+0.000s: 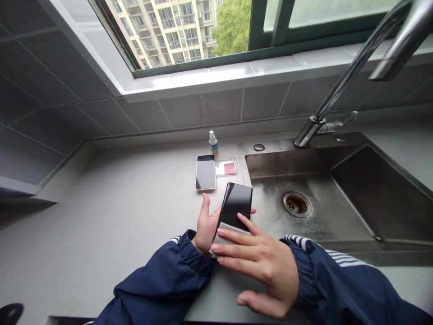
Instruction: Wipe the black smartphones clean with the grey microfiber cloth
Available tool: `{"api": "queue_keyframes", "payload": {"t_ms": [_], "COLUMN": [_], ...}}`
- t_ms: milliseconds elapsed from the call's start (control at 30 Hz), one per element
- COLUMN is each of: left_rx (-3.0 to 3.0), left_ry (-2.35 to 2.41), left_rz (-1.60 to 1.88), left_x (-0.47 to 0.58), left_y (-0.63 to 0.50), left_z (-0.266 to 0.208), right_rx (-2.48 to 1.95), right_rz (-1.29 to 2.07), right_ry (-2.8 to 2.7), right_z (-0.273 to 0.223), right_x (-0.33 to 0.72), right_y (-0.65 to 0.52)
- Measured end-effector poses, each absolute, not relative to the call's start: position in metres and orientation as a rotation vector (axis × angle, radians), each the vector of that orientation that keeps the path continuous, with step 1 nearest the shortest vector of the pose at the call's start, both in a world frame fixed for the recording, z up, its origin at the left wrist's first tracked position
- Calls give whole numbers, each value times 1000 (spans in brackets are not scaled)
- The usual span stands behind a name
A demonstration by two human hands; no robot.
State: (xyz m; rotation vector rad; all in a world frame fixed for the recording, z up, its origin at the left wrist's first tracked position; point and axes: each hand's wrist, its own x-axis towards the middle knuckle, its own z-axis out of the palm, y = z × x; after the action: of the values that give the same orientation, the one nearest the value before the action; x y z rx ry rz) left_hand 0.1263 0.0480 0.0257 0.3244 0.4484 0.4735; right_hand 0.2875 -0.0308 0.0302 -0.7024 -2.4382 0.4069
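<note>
A black smartphone rests tilted in my left hand. That hand's thumb stands away from the phone on the left, and a fingertip shows past its right edge; the other fingers are hidden beneath. Across the lower part of the screen lies a light grey cloth. My right hand presses the cloth flat onto the screen with outstretched, spread fingers. Its index fingertip touches the bare glass above the cloth, and its thumb points off to the side, touching nothing.
Behind the hands, a second phone lies on the pale countertop. Beside it are a clear phone case with a pink card and a small white spray bottle. A steel sink and tall faucet stand at right.
</note>
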Motion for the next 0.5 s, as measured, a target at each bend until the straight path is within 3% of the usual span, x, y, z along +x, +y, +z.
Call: {"api": "queue_keyframes", "payload": {"t_ms": [500], "left_rx": [221], "left_ry": [385], "left_rz": [427], "left_x": [131], "left_y": [40], "left_z": [23], "right_rx": [-1364], "right_rz": [180], "right_ry": [-2338], "right_z": [25], "right_x": [312], "right_y": [-9]}}
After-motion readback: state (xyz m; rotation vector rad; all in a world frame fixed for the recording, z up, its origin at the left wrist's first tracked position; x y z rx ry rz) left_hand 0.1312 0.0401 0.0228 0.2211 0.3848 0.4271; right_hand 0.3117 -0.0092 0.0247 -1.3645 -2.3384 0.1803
